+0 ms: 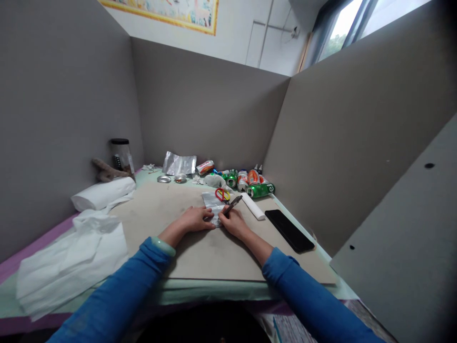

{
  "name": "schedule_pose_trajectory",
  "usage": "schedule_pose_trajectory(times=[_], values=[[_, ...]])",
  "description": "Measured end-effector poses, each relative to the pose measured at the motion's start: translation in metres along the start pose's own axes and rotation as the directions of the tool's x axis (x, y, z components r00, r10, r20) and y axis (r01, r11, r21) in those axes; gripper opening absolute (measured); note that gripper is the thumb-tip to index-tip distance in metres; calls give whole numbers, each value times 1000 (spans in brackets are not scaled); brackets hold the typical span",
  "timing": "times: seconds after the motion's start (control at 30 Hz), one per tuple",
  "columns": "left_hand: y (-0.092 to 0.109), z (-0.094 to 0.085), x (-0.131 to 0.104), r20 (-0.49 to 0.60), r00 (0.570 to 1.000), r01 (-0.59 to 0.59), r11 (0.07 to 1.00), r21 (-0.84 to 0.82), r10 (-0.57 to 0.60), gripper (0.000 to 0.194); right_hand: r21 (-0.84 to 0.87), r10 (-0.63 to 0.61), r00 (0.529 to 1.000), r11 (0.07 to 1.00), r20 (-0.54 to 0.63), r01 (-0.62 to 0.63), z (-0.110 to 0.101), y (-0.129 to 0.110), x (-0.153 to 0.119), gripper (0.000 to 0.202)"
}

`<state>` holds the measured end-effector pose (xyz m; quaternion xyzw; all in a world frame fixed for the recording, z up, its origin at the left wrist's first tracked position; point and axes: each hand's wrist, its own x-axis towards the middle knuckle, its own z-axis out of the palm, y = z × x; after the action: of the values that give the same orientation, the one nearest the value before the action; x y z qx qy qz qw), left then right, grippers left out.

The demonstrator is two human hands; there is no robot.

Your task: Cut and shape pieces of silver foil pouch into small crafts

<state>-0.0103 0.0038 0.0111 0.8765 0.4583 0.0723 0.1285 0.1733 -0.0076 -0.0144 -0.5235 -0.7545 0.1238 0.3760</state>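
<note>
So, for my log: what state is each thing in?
Left hand: resting on small metal sheet
Small metal sheet: lying flat
Right hand: gripping pen
Pen: tilted, held
Scissors: lying down, blade opening unclear
Phone: lying flat, dark
Jar: upright, lid on
Front green can: on its side
White roll: on its side
White sheet: spread, creased
Back metal sheet: bent

The window glares white above dim panels.
</note>
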Motion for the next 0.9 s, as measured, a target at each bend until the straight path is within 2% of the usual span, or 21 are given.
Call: schedule_pose_trajectory(times=[0.63, 0.9], values=[[6, 0, 0, 15, 1000, 9, 997, 72, -10, 49, -32, 6, 1000, 999, -28, -7, -2, 2, 0, 16], [10, 4, 0, -22, 999, 30, 996, 81, -29, 45, -66, 7, 999, 998, -43, -9, -2, 3, 0, 18]])
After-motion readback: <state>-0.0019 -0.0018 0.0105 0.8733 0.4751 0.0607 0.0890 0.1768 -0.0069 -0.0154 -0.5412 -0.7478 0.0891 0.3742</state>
